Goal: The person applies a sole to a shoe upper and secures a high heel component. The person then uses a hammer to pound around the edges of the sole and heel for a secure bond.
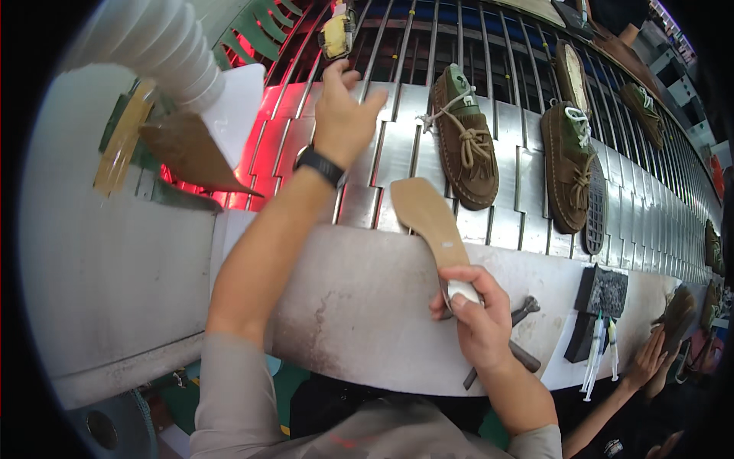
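My right hand (482,314) grips the heel end of a tan shoe insole (432,218), thumb on a white patch there. The insole's wide toe end points away over the bench edge. My left hand (344,115), with a dark watch (323,166) on its wrist, reaches over the conveyor (397,145). Its fingers are apart and hold nothing that I can see. Just beyond them lies a yellow and dark object (336,34), whose kind I cannot make out. Between my hands and to the right, a brown moccasin (468,157) with a green lining and tan laces lies on the conveyor.
A second moccasin (564,172) lies beside a gridded sole (595,222). A hammer (524,310) lies behind my right wrist. Syringes (600,352) lean at a black block (602,291). A white hose (153,46) hangs at left. A co-worker's hands (650,359) hold a brown shoe at right.
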`<act>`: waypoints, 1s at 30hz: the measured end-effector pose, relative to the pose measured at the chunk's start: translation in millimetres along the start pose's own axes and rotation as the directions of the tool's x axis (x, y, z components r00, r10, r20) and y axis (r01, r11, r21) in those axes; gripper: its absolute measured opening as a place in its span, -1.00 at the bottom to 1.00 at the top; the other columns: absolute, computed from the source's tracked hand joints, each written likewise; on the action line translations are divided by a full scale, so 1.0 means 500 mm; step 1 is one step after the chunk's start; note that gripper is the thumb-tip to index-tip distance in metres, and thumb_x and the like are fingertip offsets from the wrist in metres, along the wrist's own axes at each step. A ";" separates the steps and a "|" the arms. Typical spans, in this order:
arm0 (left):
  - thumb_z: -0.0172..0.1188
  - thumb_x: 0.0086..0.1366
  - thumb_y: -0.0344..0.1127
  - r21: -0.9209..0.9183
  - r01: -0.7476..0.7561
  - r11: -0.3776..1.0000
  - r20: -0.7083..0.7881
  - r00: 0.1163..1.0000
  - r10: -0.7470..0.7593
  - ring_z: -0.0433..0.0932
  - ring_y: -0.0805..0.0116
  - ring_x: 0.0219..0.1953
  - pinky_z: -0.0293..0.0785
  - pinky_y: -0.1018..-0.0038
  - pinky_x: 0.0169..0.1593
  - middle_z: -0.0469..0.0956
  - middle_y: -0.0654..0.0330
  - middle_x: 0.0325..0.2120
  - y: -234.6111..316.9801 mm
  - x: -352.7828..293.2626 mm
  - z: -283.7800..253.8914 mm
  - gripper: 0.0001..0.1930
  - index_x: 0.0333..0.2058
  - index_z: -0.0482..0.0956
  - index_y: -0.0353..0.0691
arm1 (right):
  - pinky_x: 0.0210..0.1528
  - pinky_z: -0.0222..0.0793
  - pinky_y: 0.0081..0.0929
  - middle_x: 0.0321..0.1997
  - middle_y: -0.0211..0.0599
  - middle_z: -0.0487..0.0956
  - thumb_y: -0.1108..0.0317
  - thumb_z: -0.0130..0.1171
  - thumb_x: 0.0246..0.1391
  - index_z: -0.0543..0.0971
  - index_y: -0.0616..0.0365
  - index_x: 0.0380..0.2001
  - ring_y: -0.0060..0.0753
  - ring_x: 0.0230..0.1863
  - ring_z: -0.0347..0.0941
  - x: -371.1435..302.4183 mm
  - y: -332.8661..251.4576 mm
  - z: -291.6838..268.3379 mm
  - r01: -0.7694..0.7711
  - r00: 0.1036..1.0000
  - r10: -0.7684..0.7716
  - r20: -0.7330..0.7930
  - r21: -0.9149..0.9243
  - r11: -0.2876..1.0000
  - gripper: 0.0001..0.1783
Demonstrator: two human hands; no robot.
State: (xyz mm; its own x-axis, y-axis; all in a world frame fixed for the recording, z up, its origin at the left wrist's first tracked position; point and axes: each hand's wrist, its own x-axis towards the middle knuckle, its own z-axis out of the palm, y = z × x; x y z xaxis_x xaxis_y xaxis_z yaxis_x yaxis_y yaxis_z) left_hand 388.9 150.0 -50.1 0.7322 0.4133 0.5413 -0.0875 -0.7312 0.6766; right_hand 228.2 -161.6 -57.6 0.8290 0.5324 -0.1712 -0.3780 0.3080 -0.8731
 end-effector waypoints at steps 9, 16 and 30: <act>0.62 -0.13 0.27 0.505 0.462 0.729 -0.279 0.887 -0.369 0.35 -0.21 0.34 0.35 -0.03 0.35 0.30 -0.36 0.28 -0.293 0.407 0.186 0.25 0.32 0.12 -0.41 | 0.02 0.47 -0.43 -0.14 -0.16 0.65 0.57 0.01 0.31 0.46 0.32 0.17 -0.44 -0.11 0.54 0.008 -0.019 -0.012 -0.150 0.988 0.140 0.061 0.199 0.968 -0.62; 0.53 0.02 -0.14 0.617 0.273 0.738 -0.196 0.962 -0.192 0.39 -0.24 0.26 0.43 -0.11 0.21 0.37 -0.26 0.19 -0.189 0.251 0.073 -0.01 0.37 0.16 -0.19 | 0.01 0.52 -0.42 -0.08 -0.18 0.63 0.37 0.27 0.22 0.39 0.27 0.23 -0.45 -0.11 0.58 0.013 -0.005 0.006 -0.069 0.996 0.064 -0.057 -0.085 0.994 -0.45; 0.60 -0.01 -0.39 0.489 -0.300 0.819 0.333 0.932 0.143 0.53 -0.04 0.17 0.54 0.19 0.16 0.41 -0.07 0.23 0.220 -0.539 -0.484 -0.01 0.40 0.28 -0.22 | -0.17 0.42 -0.59 -0.20 -0.28 0.65 0.33 0.29 0.27 0.45 0.29 0.17 -0.52 -0.26 0.58 -0.006 0.007 0.021 0.170 0.975 -0.165 -0.151 0.018 0.985 -0.53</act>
State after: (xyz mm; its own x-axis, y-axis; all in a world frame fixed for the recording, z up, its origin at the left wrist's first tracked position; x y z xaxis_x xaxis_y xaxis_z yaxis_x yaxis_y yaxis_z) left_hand 18.5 89.7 -0.9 0.8947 0.1001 0.4353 0.0386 -0.9882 0.1480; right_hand 220.0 -153.9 -55.3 0.9327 0.3487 -0.0917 -0.2391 0.4079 -0.8812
